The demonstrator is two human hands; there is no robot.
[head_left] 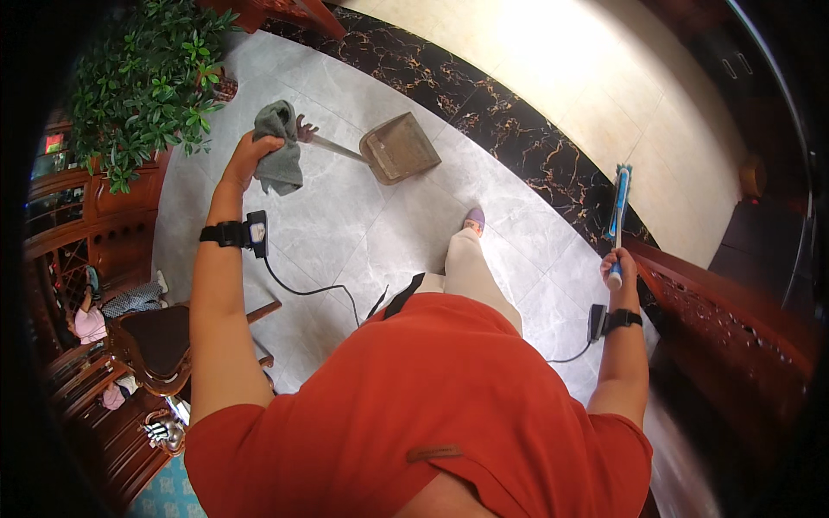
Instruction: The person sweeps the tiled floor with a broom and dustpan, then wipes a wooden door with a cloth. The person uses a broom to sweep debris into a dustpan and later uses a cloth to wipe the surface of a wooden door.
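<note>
My left hand (249,158) grips a bunched grey-green cloth (280,152), with the thumb pressed across it. From beside the cloth, a pale handle (340,150) leads to a worn brown dustpan (401,149) over the grey tiles. Dark finger-like shapes show where that handle meets the cloth; whether my left hand holds the handle too, I cannot tell. On the other side, my right hand (618,269) is closed around the grip of a blue-and-white long-handled brush (620,201). Its head points away from me, above the dark marble floor border.
A leafy potted plant (149,84) stands at the far left, near wooden cabinets (126,194). A carved wooden chair (152,343) is beside my left arm. Dark red carved furniture (719,311) flanks my right. One foot in a purple shoe (474,217) is on the floor ahead.
</note>
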